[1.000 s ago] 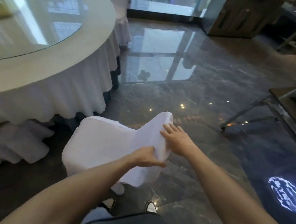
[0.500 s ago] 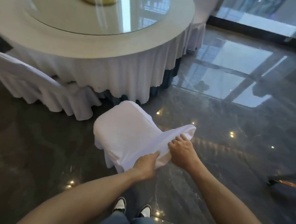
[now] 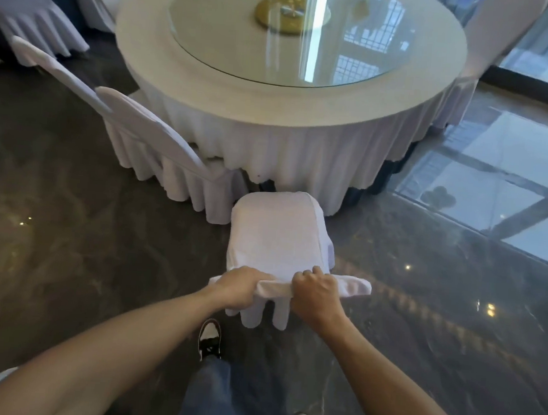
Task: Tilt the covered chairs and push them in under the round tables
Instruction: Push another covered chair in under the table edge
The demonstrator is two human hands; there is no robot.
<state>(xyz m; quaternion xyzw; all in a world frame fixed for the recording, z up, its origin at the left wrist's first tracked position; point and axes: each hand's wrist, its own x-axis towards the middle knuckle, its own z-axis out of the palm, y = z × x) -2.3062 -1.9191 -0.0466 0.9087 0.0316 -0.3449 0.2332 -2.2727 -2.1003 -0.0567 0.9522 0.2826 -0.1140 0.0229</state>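
White cloth-covered chair (image 3: 277, 233): left hand (image 3: 240, 284) and right hand (image 3: 315, 291) grip its top rail; loose cover likely slips, frame beneath stiff; round skirted table (image 3: 288, 112) beyond hands

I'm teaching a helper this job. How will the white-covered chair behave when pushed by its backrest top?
The covered chair probably slides easily, since the floor looks polished. Its loose cover bunches under the left hand and right hand, so grip may slip. Held high, it likely tips readily.
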